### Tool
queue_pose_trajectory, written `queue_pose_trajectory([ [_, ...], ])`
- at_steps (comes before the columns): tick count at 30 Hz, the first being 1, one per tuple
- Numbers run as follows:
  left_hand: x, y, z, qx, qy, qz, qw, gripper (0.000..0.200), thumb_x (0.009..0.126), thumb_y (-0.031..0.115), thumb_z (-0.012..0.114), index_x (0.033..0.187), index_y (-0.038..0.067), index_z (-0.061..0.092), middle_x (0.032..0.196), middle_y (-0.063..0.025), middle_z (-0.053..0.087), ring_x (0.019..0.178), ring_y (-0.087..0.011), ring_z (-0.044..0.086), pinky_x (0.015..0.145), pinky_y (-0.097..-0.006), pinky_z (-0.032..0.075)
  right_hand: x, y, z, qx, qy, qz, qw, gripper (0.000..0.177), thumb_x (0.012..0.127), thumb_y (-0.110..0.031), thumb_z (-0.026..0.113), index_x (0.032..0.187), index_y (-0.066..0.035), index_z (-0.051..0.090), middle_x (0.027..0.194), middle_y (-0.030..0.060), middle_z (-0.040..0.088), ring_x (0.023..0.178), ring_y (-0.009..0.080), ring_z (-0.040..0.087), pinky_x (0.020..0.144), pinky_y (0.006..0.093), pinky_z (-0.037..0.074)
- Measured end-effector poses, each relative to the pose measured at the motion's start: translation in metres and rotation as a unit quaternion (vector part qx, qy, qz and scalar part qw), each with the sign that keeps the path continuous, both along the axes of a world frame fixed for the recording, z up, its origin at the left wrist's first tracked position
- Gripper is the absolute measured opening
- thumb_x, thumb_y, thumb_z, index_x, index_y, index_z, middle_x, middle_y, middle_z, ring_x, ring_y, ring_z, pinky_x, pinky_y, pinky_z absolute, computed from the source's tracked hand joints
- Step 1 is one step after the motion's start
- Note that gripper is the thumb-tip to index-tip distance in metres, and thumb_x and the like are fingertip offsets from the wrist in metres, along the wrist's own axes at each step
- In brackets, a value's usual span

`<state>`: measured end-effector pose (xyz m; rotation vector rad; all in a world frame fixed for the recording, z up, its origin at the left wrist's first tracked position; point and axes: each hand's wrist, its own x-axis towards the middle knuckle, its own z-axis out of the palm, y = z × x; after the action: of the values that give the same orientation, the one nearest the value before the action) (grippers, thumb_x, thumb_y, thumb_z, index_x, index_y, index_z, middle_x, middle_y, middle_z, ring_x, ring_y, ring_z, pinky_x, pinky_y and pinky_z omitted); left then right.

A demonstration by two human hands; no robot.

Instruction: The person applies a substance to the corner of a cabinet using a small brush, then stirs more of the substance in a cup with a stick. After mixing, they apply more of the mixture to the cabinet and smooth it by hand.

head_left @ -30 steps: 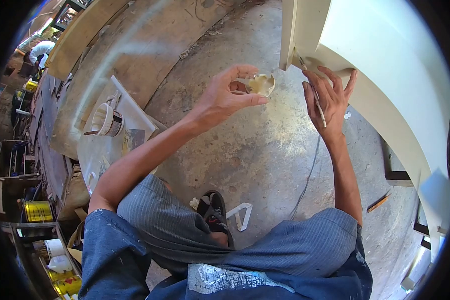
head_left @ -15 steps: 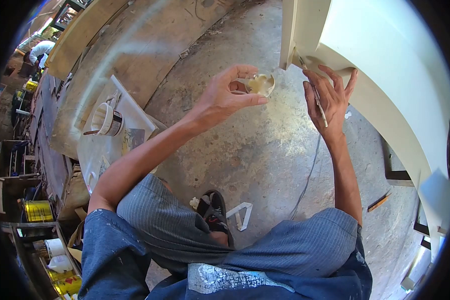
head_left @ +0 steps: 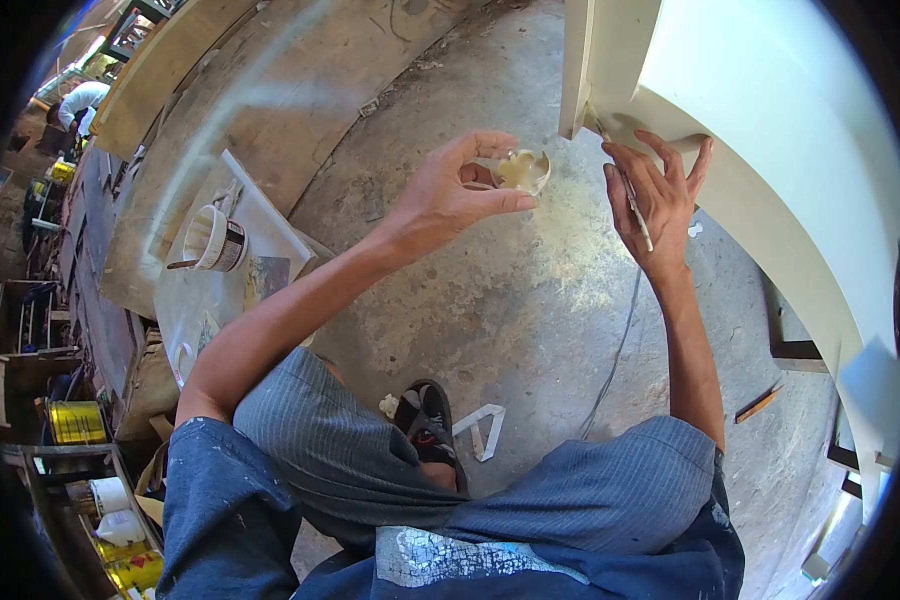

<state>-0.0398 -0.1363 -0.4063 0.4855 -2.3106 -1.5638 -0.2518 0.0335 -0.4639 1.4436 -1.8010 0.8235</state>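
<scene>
My left hand (head_left: pixel 448 195) is raised over the concrete floor and grips a small round container (head_left: pixel 523 170) with cream-coloured paste in it. Just to its right, my right hand (head_left: pixel 652 200) holds a thin brush (head_left: pixel 630 198) whose tip touches the lower edge of a cream-painted furniture piece (head_left: pixel 770 130). The fingers of that hand are spread against the painted surface.
A white paint can (head_left: pixel 213 240) stands on a white board (head_left: pixel 225 270) at the left. Yellow tins (head_left: pixel 75 422) sit on shelves at the far left. A sandal (head_left: pixel 430 420), a wood scrap (head_left: pixel 758 405) and a cable (head_left: pixel 610 370) lie on the floor. Another person (head_left: pixel 78 105) bends far off.
None beyond a slight upward shift of my right hand and the brush along the painted edge.
</scene>
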Motion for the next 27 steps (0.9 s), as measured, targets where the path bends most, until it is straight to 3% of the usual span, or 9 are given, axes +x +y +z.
queue_pose_trajectory([
  [1, 0.0000, 0.0005, -0.0006, -0.003, 0.012, 0.002, 1.000, 0.076, 0.084, 0.034, 0.091, 0.140, -0.005, 0.056, 0.123, -0.0161, 0.067, 0.102, -0.0201, 0.068, 0.086, -0.0332, 0.057, 0.0002, 0.0004, -0.0001, 0.001, -0.002, 0.001, 1.000, 0.025, 0.091, -0.013, 0.076, 0.116, -0.016, 0.077, 0.101, -0.0040, 0.078, 0.122, 0.0213, 0.063, 0.126, 0.0692, 0.011],
  [4, 0.0010, -0.0009, 0.0009, 0.005, -0.018, -0.003, 1.000, 0.066, 0.088, 0.022, 0.087, 0.141, 0.003, 0.055, 0.132, -0.0100, 0.063, 0.110, -0.0168, 0.067, 0.094, -0.0304, 0.056, 0.0013, 0.0011, 0.0006, -0.009, -0.007, 0.003, 1.000, 0.025, 0.091, -0.013, 0.076, 0.117, -0.016, 0.077, 0.101, -0.0042, 0.078, 0.123, 0.0212, 0.063, 0.127, 0.0685, 0.012],
  [7, 0.0013, -0.0007, 0.0017, 0.010, -0.016, -0.007, 1.000, 0.065, 0.088, 0.021, 0.087, 0.141, 0.003, 0.056, 0.133, -0.0097, 0.063, 0.109, -0.0164, 0.067, 0.094, -0.0301, 0.056, 0.0034, 0.0006, 0.0013, -0.018, -0.013, 0.010, 1.000, 0.026, 0.094, -0.012, 0.074, 0.120, -0.014, 0.076, 0.102, -0.0006, 0.077, 0.124, 0.0227, 0.063, 0.128, 0.0643, 0.010],
  [10, 0.0016, 0.0001, 0.0023, -0.002, -0.019, -0.002, 1.000, 0.065, 0.088, 0.021, 0.087, 0.141, 0.003, 0.056, 0.132, -0.0094, 0.063, 0.109, -0.0160, 0.066, 0.094, -0.0299, 0.055, 0.0047, -0.0009, 0.0029, -0.019, -0.018, 0.001, 1.000, 0.028, 0.092, -0.014, 0.077, 0.119, -0.016, 0.076, 0.100, -0.0030, 0.078, 0.124, 0.0219, 0.062, 0.127, 0.0678, 0.011],
  [13, 0.0017, -0.0001, 0.0018, 0.007, -0.015, -0.004, 1.000, 0.064, 0.088, 0.020, 0.087, 0.141, 0.002, 0.056, 0.132, -0.0097, 0.063, 0.108, -0.0156, 0.066, 0.094, -0.0299, 0.055, 0.0035, -0.0007, 0.0015, -0.014, -0.015, 0.000, 1.000, 0.028, 0.094, -0.013, 0.074, 0.122, -0.015, 0.075, 0.103, -0.0009, 0.076, 0.125, 0.0222, 0.062, 0.128, 0.0645, 0.010],
  [27, 0.0020, -0.0003, 0.0008, 0.010, -0.019, -0.005, 1.000, 0.065, 0.088, 0.021, 0.087, 0.142, 0.003, 0.056, 0.133, -0.0098, 0.063, 0.109, -0.0163, 0.067, 0.094, -0.0302, 0.055, 0.0007, 0.0001, -0.0065, 0.010, 0.004, 0.001, 1.000, 0.027, 0.089, -0.010, 0.076, 0.116, -0.017, 0.076, 0.105, -0.0049, 0.077, 0.124, 0.0216, 0.062, 0.125, 0.0711, 0.014],
])
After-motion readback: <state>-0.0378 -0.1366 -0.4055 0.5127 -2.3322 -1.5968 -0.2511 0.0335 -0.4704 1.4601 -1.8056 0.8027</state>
